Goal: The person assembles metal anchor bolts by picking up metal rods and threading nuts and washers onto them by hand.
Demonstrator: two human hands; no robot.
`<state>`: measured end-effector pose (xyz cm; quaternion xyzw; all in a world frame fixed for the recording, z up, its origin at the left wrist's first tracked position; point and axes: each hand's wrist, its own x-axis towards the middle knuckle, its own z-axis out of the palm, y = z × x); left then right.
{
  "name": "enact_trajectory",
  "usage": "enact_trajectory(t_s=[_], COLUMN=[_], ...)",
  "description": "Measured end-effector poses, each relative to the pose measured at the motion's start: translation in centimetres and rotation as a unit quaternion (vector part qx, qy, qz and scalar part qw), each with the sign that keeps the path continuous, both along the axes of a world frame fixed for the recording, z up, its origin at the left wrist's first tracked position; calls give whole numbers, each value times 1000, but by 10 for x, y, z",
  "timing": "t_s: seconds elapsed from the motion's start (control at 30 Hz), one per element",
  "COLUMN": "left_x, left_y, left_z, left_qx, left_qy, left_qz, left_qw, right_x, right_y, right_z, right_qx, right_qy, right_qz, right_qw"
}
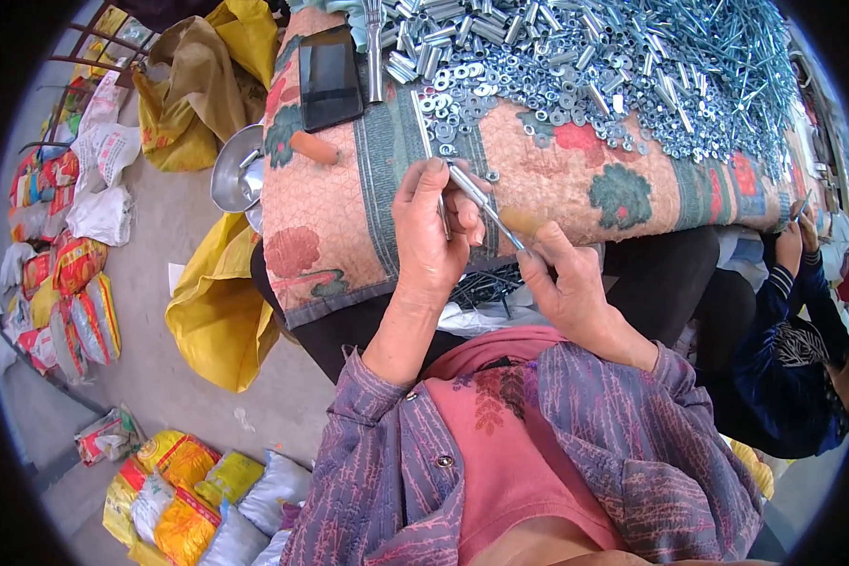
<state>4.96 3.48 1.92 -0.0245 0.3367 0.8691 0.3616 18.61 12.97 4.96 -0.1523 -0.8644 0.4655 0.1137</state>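
Floral cloth [349, 203] up front, washers [566, 113] heaped beyond

Head view: I have the left hand [427, 226] closed on a thin metal rod [420, 118] and the upper end of a metal sleeve [470, 186]. Right hand [571, 278] pinches the narrow shank [510, 236] at the sleeve's lower end. Sleeve slants between both hands, above the cloth's near edge.

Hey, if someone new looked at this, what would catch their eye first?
Probably the broad, glittering heap of silver metal tubes, washers and thin rods, spread across the top on a pink floral cloth. Next, at the centre, a slender silver metal piece held between the bare left hand and bare right hand. Then a crumpled bright-yellow sack, left of centre.
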Motion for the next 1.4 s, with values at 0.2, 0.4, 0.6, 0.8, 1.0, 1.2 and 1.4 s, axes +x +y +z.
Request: enact_trajectory(t_s=[0.2, 0.4, 0.6, 0.8, 1.0, 1.2, 1.4], left_x=[-1, 12, 27, 40, 10, 20, 28], left_y=[-2, -4, 5, 5, -34, -35, -31], left_z=[3, 3, 11, 15, 1, 10, 9], left_qx=[23, 120, 125, 27, 55, 13, 15], left_qy=[9, -87, -113, -74, -66, -118, -142], left_qz=[-10, -80, -75, -73, -37, -67, -136], left_qw=[1000, 986, 983, 994, 996, 991, 980], right_x=[0, -1, -25, -24, -41, -68, -68], right_y=[0, -1, 20, -13, 32, 64, 91], right_z=[5, 5, -8, -7, 7, -11, -35], right_qx=[-39, -190, 186, -232, -138, 236, 362], right_qy=[11, -23, 305, 77, 131, 58, 35], right_qz=[-8, -55, -47, -40, -69, -71, -38], right_qw=[999, 980, 933, 969, 979, 968, 931])
